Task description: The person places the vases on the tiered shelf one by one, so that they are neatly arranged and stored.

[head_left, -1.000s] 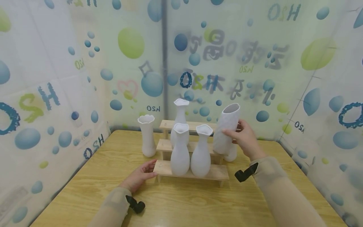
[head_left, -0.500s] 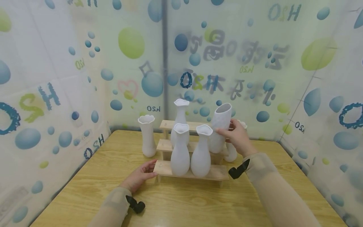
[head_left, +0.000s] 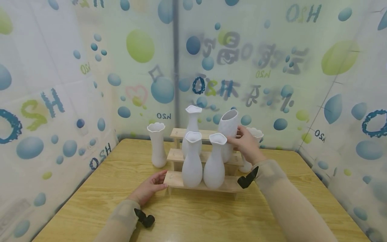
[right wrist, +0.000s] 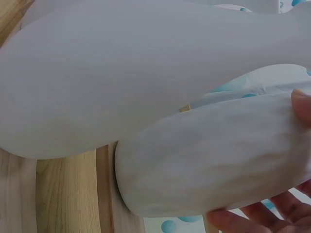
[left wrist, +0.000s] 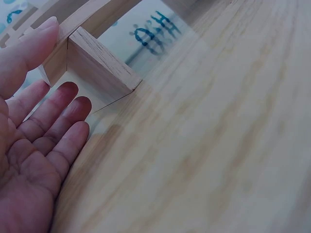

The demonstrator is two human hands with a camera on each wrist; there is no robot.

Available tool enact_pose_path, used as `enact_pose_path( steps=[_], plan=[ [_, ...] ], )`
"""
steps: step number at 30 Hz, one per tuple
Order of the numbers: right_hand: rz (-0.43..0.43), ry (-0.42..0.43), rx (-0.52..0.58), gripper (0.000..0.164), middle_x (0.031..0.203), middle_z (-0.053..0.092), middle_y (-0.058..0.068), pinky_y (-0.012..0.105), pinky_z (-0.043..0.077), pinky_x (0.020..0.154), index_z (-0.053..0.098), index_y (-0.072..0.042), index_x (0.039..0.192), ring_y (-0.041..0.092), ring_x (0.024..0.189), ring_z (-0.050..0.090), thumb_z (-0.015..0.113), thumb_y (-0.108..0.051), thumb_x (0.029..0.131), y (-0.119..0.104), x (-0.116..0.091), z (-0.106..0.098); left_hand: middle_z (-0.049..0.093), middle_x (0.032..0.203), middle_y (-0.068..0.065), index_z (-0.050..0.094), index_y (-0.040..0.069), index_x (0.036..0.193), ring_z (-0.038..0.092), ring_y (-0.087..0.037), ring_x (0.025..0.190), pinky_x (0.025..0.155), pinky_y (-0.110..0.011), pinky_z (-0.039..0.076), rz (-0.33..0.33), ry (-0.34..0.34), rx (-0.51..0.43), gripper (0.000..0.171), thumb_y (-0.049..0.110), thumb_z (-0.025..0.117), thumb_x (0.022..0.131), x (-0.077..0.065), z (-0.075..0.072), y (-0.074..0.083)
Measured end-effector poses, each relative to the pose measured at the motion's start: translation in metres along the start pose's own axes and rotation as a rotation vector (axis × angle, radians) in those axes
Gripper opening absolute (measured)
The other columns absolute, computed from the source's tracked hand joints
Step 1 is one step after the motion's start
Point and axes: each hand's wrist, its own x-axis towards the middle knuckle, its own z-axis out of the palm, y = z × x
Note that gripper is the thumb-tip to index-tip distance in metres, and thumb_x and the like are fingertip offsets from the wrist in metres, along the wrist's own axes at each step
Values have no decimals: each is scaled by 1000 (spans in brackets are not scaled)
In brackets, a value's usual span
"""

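Observation:
My right hand (head_left: 249, 144) grips a white textured vase (head_left: 227, 127) with a slanted mouth, thumb on the near side and fingers on the far side. Its base stands at the middle step of a three-tier wooden stand (head_left: 173, 178), behind a front vase; the right wrist view shows the slant-mouthed vase (right wrist: 209, 160) close beside that smooth vase (right wrist: 87, 82). My left hand (head_left: 148, 188) holds the left end of the bottom step, thumb at the front edge. In the left wrist view its other fingers (left wrist: 63, 121) are loosely bent beside the stand's leg.
Two narrow-necked white vases (head_left: 191, 168) stand on the bottom step, another (head_left: 193, 122) behind them on the stand. A scallop-rimmed vase (head_left: 158, 144) stands on the table (head_left: 193, 222) at left, a similar one (head_left: 256, 133) partly hidden behind my right hand. Patterned curtains (head_left: 139, 84) enclose the table.
My right hand has carried the slant-mouthed vase left along the middle step and turned it more upright, uncovering the scalloped vase behind. My left hand has stayed in place.

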Motion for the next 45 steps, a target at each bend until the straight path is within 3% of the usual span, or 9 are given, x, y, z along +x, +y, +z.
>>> enact_pose_path(
  steps=[11,25,45],
  plan=[
    [4,-19,0,64,137,44,22,55,45,95,31,-4,145,39,120,47,63,-17,91,-2,5,10,42,143,-20,28,3,150,43,-31,125,107,-52,29,6,-3,0,72,18,67,91,-1,0,0],
    [-1,-41,42,60,135,47,20,56,46,92,35,-8,144,38,118,50,63,-15,91,-2,9,17,42,143,-21,28,3,150,42,-31,126,108,-52,28,5,-6,-6,71,17,66,92,-1,0,1],
    [-54,-115,77,62,135,45,24,52,48,92,32,-3,146,38,119,48,60,-11,92,-1,14,18,46,138,-19,27,2,150,44,-30,124,107,-52,30,12,-3,4,73,18,67,91,1,-1,-2]
  ],
)
